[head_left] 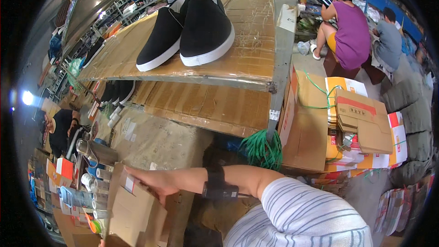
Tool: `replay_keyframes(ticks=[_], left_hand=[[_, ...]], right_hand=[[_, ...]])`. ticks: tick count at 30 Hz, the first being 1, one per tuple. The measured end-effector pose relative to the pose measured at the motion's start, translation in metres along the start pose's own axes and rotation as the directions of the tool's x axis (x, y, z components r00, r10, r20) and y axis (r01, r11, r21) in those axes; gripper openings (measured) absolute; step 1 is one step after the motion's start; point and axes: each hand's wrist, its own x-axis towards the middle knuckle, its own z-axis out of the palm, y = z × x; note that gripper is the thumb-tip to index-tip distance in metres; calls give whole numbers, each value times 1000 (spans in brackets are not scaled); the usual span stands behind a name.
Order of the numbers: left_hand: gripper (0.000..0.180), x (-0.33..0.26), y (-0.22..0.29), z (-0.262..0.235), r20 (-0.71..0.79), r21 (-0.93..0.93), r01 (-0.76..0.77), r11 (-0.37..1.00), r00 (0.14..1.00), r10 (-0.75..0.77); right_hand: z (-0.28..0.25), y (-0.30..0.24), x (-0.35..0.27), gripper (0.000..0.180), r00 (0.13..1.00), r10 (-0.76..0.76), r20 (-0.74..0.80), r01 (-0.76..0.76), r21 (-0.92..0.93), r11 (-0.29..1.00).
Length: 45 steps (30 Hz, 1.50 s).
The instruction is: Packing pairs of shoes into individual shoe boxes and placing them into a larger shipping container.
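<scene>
A brown cardboard box is at the lower left, tilted, with a small white and red label near its top edge. My right hand reaches across from the right and grips the box's upper right side, fingers along the edge. A dark strap with a small device is round my right forearm. Only what looks like a fingertip of my left hand shows at the lower edge, beside the box; its other fingers are hidden. Above, a pair of black slip-on shoes with white soles stands on a shelf.
More dark shoes sit on the lower shelf. Green strapping hangs at the shelf post. Flattened cartons are stacked right. Tape rolls stand beside my box. Several people work nearby, one in a purple top.
</scene>
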Motion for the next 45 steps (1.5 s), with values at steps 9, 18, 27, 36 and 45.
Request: replay_keyframes(ticks=[9,18,27,36,45], left_hand=[[42,21,11,-3,-50,48,-116,992,992,118],[62,40,54,-25,135,238,-175,955,980,146],[45,43,6,-21,5,-191,-184,964,982,188],[66,21,109,-56,184,233,-363,902,928,325],[28,29,90,-72,-508,26,-504,864,737,445]], right_hand=[[62,16,73,42,615,-709,344,498,-867,12],[26,31,112,26,203,-933,298,495,-853,-165],[1,45,134,83,830,-482,-279,38,-835,548],[-4,25,112,82,916,-389,-97,-47,-990,136],[19,15,79,33,634,-745,-206,346,-786,512]])
